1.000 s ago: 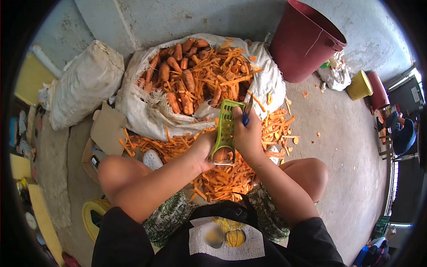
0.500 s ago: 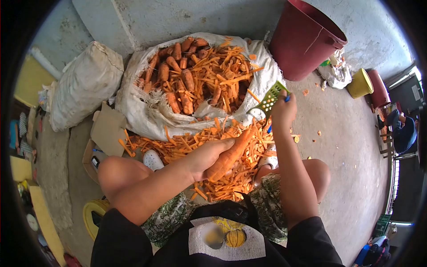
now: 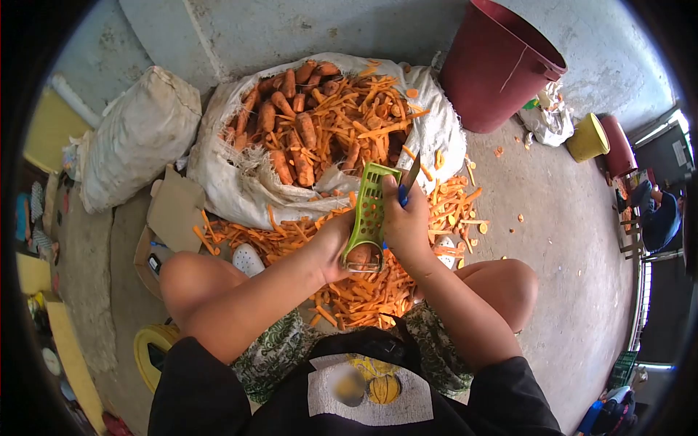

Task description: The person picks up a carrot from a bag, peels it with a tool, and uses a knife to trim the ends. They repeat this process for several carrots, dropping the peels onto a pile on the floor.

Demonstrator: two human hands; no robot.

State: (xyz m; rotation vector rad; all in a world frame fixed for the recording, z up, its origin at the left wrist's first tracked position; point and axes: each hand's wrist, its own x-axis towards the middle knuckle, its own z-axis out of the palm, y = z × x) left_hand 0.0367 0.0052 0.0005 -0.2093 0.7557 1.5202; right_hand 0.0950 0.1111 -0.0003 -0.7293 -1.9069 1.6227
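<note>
Above concrete floor (image 3: 574, 218), right hand (image 3: 407, 224) clamps green peeler (image 3: 368, 196), long axis toward sack (image 3: 231, 176); left hand (image 3: 331, 245) grips carrot (image 3: 360, 254).

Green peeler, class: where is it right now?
In the head view, the green peeler is near the centre, gripped by the right hand, its lower end over the carrot in the left hand.

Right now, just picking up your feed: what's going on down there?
The right hand holds a green peeler and, in the same grip, a blue-handled knife pointing up and away. The left hand holds a carrot, mostly hidden behind the peeler; whether the blade touches it, I can't tell. Peels lie heaped on the floor below. Beyond, an open sack holds more carrots and peels.
</note>
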